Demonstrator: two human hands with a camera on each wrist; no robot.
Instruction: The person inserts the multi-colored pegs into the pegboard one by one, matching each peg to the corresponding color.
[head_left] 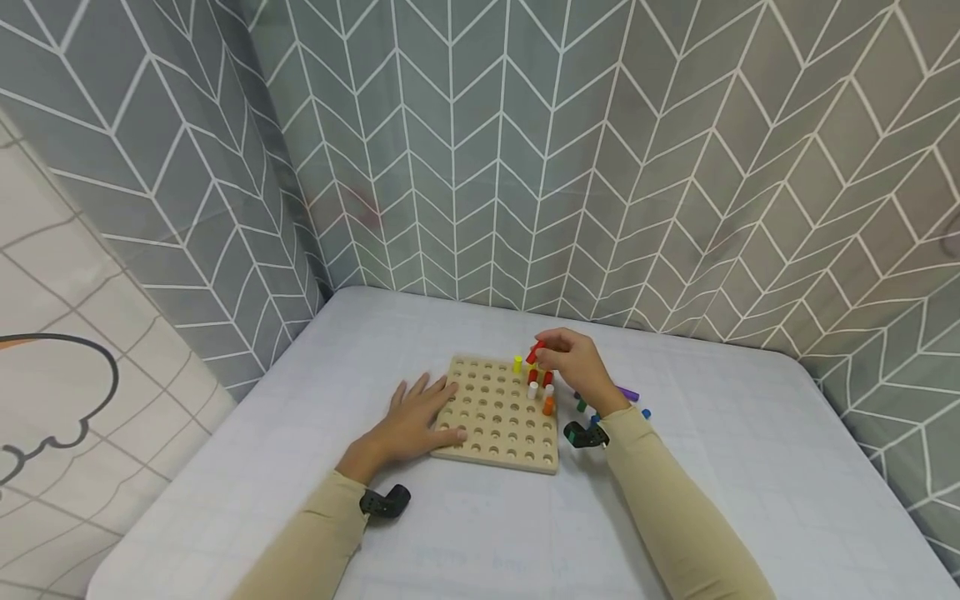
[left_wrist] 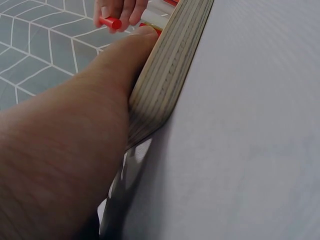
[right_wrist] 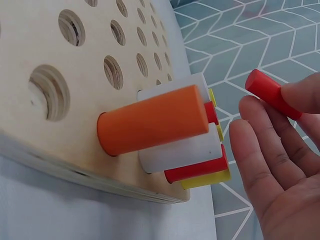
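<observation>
A wooden pegboard (head_left: 491, 414) with rows of round holes lies on the table. My left hand (head_left: 412, 421) rests on its left side with spread fingers, the thumb along the near edge. Above the far right corner, my right hand (head_left: 573, 360) pinches a red peg (right_wrist: 270, 92) between thumb and fingers, raised over the board. Standing in holes on the right side are an orange peg (right_wrist: 155, 120), white pegs (head_left: 532, 390), red pegs (head_left: 548, 378) and yellow pegs (head_left: 517, 364). In the left wrist view, the left thumb (left_wrist: 125, 55) lies against the board's edge.
Loose pegs lie on the white table (head_left: 420, 533) right of the board, partly hidden by the right forearm: a purple peg (head_left: 628, 394), a green peg (head_left: 582, 406) and blue pegs (head_left: 647, 413). A patterned curtain (head_left: 525, 167) hangs behind the table.
</observation>
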